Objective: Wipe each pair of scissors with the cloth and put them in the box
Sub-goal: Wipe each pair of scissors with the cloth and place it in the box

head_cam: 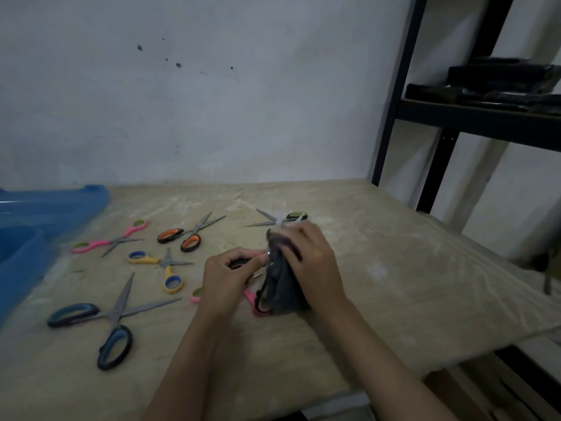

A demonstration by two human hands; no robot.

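Head view: the left hand (226, 276) pinches the dark handle of a pair of scissors (280, 215), its fingers curled round the loop. The right hand (309, 256) wraps a dark grey cloth (280, 287) round the blades, fingers closed over the fabric, and the pale blade tips poke out above it. Both hands are just above the table (379, 268). The blue box (45, 220) sits at the left edge, well apart from the hands.

Scissors are light and stiff, with sharp edges and slick steel; the handle loops are probably the safe place to hold them, with the cloth kept between skin and blade. The cloth is soft and bunches easily.

The held pair is mostly covered by hands and cloth, and its tips are blurred. Another pink-handled pair (197, 294) lies under the hands, only its ends showing. The box is cut off by the frame, so its contents cannot be seen.
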